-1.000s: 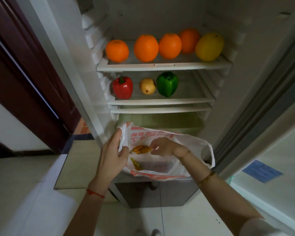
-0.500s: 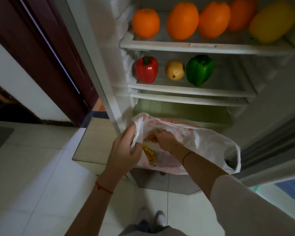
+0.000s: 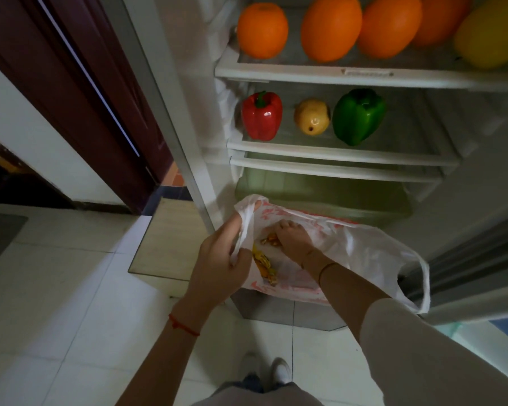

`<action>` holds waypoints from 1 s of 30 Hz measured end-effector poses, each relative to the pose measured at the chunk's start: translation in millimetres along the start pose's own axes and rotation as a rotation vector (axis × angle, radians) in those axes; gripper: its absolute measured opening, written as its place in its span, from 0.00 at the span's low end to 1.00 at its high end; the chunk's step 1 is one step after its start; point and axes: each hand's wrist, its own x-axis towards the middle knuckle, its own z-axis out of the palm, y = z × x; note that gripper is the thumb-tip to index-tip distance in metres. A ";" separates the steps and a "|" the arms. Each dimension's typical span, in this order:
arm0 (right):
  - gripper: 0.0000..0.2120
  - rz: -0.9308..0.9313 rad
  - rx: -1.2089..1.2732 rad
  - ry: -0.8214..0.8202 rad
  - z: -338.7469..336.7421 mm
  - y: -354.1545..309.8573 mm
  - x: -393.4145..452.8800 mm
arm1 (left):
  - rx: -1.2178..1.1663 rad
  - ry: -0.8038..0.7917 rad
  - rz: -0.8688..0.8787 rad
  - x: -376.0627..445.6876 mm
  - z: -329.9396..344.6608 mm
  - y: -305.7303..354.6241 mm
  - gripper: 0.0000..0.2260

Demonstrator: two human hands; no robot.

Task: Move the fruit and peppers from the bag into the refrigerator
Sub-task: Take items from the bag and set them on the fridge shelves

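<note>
The bag (image 3: pixel 349 253) is being held open at its nine o'clock edge by the left hand (image 3: pixel 222 263), fingers clenched on the handle. The right hand (image 3: pixel 292 240) is being reached inside, its grip hidden. At twelve o'clock, room is being left beside the green pepper (image 3: pixel 358 115).

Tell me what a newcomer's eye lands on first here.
First the row of oranges on the top fridge shelf, with a yellow fruit at its right end. Below them sit a red pepper, a pear and a green pepper in a line. Lower down, the left hand holds the white bag open while the right hand reaches inside.
</note>
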 end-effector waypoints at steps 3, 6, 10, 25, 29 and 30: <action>0.24 0.004 0.048 0.017 -4.1 -0.2 -10.2 | -0.004 -0.032 -0.016 2.1 1.0 0.8 0.18; 0.22 0.011 0.121 0.108 -12.1 0.1 -23.9 | -0.025 -0.053 -0.019 3.6 1.8 7.0 0.22; 0.18 0.070 0.377 0.169 -20.9 1.3 -52.1 | -0.030 -0.097 -0.003 7.6 2.6 17.7 0.30; 0.19 0.367 1.554 0.262 -80.0 7.4 -169.7 | 0.013 -0.234 0.114 24.5 22.1 32.6 0.29; 0.24 0.398 1.582 0.278 -86.5 12.9 -188.3 | 0.017 -0.222 0.064 25.6 27.5 32.5 0.27; 0.23 0.404 1.578 0.281 -88.0 13.3 -193.9 | 0.030 -0.217 0.050 26.5 29.0 31.7 0.27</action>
